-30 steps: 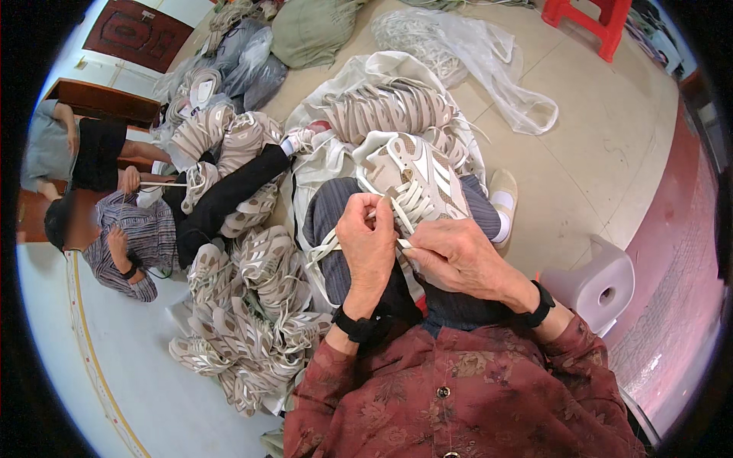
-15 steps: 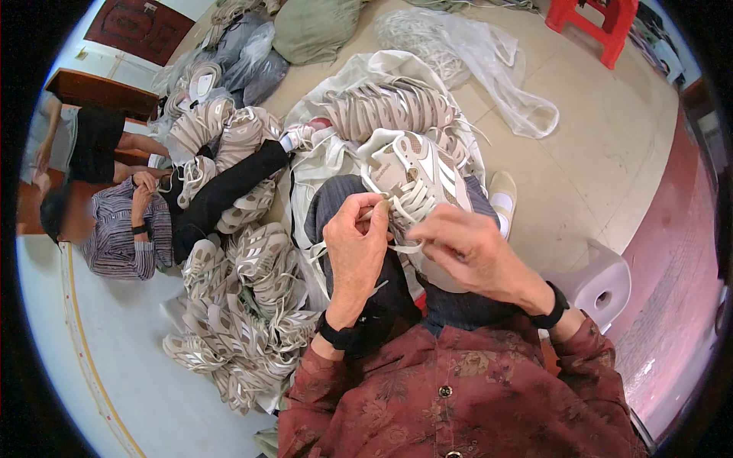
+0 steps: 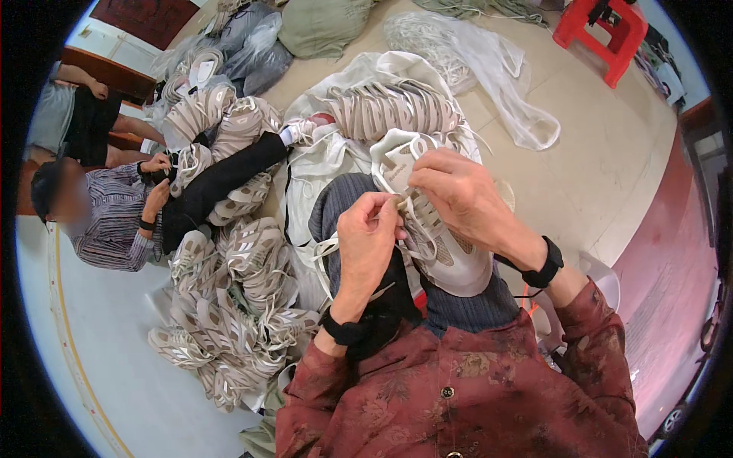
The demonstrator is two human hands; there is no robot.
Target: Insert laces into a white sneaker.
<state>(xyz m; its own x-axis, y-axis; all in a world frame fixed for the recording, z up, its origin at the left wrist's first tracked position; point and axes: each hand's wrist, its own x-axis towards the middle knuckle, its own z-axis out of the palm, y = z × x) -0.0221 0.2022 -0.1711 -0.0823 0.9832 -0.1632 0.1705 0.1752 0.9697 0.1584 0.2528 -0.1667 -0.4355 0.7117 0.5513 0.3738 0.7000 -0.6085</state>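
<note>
A beige and white sneaker [image 3: 458, 273] rests across my lap, its toe toward me and its pale laces loose over the tongue. My left hand [image 3: 370, 238] is closed at the shoe's left eyelet edge, thumb and forefinger pinching a shoelace [image 3: 402, 203]. Over the upper lacing is my right hand [image 3: 467, 200], fingers bent and closed on the lace by the eyelets; the fingertips are partly hidden. A loose lace end hangs left of my left hand.
A row of similar sneakers [image 3: 393, 111] lies on a white sack [image 3: 336, 164] ahead. More sneakers [image 3: 229, 320] are heaped at left. Beside them sits a co-worker in a striped shirt [image 3: 114, 217]. A red stool [image 3: 603, 38] and clear plastic bag [image 3: 527, 122] are at far right.
My right hand has moved up and in from beside the lower laces to the shoe's upper lacing, baring the toe. My left hand keeps its pinch. The co-worker's hands have moved apart.
</note>
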